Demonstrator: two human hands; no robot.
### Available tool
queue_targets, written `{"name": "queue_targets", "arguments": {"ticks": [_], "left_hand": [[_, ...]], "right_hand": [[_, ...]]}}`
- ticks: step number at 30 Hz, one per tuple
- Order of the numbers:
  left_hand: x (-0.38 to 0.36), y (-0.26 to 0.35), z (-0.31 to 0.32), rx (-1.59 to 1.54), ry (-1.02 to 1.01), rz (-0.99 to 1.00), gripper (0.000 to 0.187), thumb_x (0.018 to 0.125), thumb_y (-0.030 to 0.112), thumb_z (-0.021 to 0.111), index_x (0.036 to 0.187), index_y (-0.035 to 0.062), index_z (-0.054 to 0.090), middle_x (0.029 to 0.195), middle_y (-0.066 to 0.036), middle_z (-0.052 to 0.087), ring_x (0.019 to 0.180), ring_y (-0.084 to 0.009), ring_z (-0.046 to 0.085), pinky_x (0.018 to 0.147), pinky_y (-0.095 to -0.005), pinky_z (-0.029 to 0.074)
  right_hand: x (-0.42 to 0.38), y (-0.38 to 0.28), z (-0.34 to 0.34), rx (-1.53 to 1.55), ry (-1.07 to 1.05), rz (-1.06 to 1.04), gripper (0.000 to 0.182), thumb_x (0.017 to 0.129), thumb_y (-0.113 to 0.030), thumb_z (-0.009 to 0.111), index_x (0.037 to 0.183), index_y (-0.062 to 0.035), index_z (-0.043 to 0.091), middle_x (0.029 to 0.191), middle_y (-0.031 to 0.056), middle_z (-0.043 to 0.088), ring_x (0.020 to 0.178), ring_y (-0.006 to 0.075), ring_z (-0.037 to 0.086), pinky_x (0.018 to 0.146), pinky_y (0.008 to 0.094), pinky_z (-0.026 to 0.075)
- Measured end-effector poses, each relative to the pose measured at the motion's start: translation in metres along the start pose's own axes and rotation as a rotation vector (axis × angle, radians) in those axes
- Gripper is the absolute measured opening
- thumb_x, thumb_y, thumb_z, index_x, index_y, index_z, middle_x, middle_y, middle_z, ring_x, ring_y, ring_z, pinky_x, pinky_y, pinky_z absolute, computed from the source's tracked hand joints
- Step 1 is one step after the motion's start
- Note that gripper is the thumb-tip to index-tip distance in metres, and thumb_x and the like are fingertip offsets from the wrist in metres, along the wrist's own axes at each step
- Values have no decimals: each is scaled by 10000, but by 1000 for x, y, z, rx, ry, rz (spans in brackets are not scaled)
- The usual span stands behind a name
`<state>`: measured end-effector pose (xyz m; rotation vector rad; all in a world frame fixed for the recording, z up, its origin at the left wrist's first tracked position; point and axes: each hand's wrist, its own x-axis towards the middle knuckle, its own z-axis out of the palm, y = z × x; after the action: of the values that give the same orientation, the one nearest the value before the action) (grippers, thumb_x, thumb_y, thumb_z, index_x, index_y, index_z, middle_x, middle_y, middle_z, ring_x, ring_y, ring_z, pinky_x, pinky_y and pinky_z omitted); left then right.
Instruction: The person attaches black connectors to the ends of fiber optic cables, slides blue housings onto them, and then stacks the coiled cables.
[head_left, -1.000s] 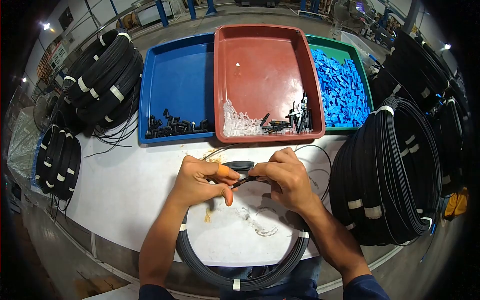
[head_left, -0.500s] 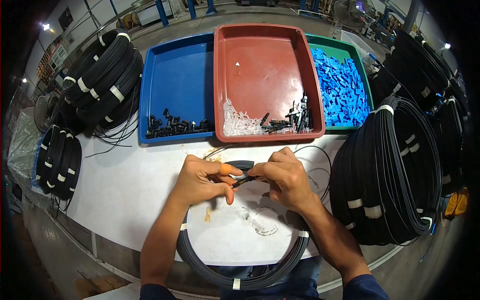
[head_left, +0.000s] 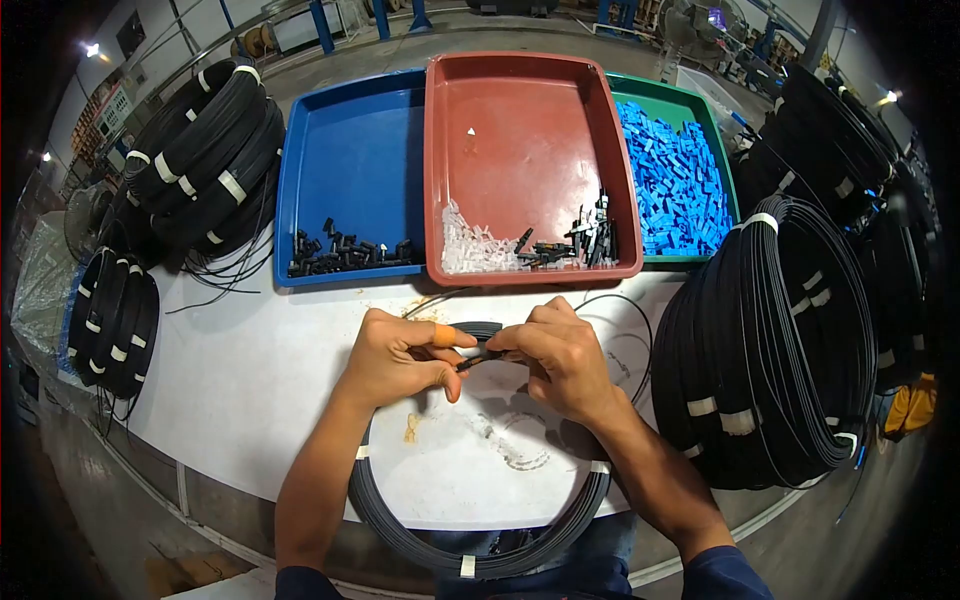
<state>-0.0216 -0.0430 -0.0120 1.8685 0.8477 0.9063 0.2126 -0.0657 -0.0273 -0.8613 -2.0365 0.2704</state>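
Black piece (head_left: 473, 363) lies between left hand (head_left: 402, 358) and right hand (head_left: 560, 358), fingertips of each pinched on it.

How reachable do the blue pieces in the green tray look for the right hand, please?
Probably yes: most of the blue pieces lie uncovered in the open green tray. The right hand holds a small dark piece, though, and may need to let go first.
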Motion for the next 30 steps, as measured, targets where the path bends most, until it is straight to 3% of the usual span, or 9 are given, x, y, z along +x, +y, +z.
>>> {"name": "queue_targets", "arguments": {"ticks": [6, 9, 12, 17, 21, 23, 26, 29, 30], "left_hand": [[0, -1, 1, 44, 12, 77, 292, 696, -138, 746, 980, -76, 765, 684, -116, 743, 637, -143, 743, 594, -225, 584], [-1, 2, -2, 35, -54, 7, 374, 690, -5, 854, 1050, -48, 760, 745, -109, 759, 677, -159, 752, 643, -250, 600], [-4, -2, -10, 161, -56, 149, 830, 566, 425, 979, 1216, -10, 701, 886, -114, 771, 788, -178, 753, 739, -285, 607], [-10, -17, -5, -192, 305, 108, 887, 830, 727, 677, 1154, -98, 668, 845, -150, 747, 687, -174, 714, 638, -258, 564], [-6, -25, -10, -193, 316, 101, 724, 945, 582, 645, 1136, -117, 654, 837, -175, 737, 659, -192, 711, 625, -270, 566], [9, -21, -12, -229, 294, 129, 502, 980, 370, 672, 1124, -111, 659, 849, -179, 740, 671, -203, 718, 635, -281, 573], [58, 8, -10, 94, 220, 105, 189, 893, 86, 710, 990, -77, 722, 784, -136, 747, 663, -166, 713, 639, -270, 563], [119, 39, 2, 400, 81, 32, 176, 808, 77, 781, 959, -11, 758, 775, -112, 749, 671, -173, 715, 648, -297, 545], [145, 37, 15, 381, 85, 287, 208, 784, 82, 795, 973, 3, 756, 815, -119, 750, 743, -227, 728, 692, -325, 547]], "right_hand": [[-2, 5, 1, -20, -26, 13, 384, 592, 84, 688, 940, -76, 727, 668, 45, 587, 677, 249, 548, 669, 369, 382], [-1, 5, 0, 54, -59, 45, 376, 629, 56, 680, 978, -78, 718, 710, 52, 613, 702, 265, 564, 691, 384, 392], [-4, 5, 3, 82, -109, 28, 414, 671, 52, 676, 1060, -88, 694, 751, 66, 623, 741, 289, 604, 714, 401, 435], [-6, 4, 2, 107, -168, 28, 457, 648, 19, 638, 1093, -82, 658, 766, 75, 609, 763, 302, 609, 731, 412, 451], [-6, 3, 2, 94, -167, 21, 331, 733, -49, 677, 1061, -77, 642, 757, 94, 630, 767, 310, 642, 730, 423, 474], [-8, 5, 4, 100, -168, 15, 335, 731, -59, 672, 1063, -63, 629, 779, 91, 640, 778, 299, 646, 732, 419, 474], [-9, 5, 7, 103, -177, 13, 384, 717, -79, 688, 1096, -64, 627, 802, 63, 632, 815, 265, 634, 735, 401, 465], [-10, 4, 8, 116, -233, 30, 476, 681, -130, 744, 1139, -69, 629, 820, 40, 621, 841, 242, 616, 753, 384, 461], [-10, 5, 9, 124, -215, 24, 452, 699, -126, 729, 1136, -65, 631, 822, 39, 622, 842, 239, 615, 754, 379, 460]]}}
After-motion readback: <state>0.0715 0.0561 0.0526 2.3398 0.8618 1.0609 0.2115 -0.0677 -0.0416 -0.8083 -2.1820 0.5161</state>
